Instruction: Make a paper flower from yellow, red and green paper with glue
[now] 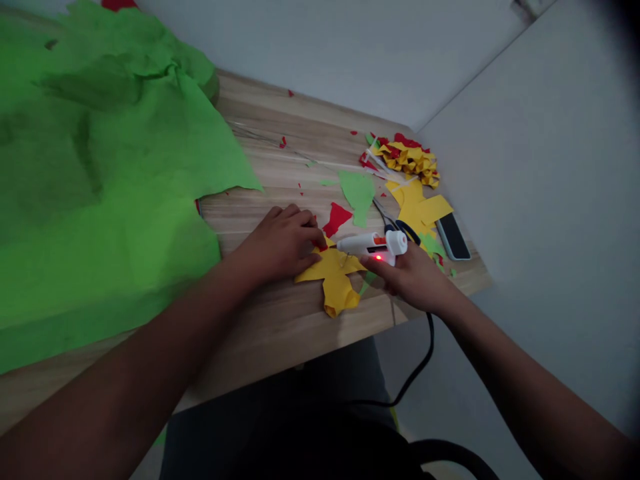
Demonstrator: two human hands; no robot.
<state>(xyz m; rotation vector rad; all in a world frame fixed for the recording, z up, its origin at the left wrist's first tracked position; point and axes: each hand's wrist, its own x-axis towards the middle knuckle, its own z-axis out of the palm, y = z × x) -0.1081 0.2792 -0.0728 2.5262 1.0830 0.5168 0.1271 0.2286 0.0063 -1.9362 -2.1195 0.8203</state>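
Note:
My right hand (413,277) grips a white glue gun (367,245) with a red light glowing on its side. The nozzle points left, over a yellow flower-shaped cutout (337,280) lying on the table. One lower petal of the cutout is curled at its end. On the cutout's upper left edge, my left hand (287,240) has its fingers bent and pressed together, with a bit of red by the fingertips; whether they pinch the cutout or only press on it is hard to see. Just above lies a red scrap (337,219).
Green sheet material (100,220) covers the table's left side. Scissors (387,217), a green scrap (357,193), yellow pieces (410,203), a phone (453,238) and a pile of folded yellow and red pieces (410,160) lie to the right. A black cable (425,360) hangs below the table edge.

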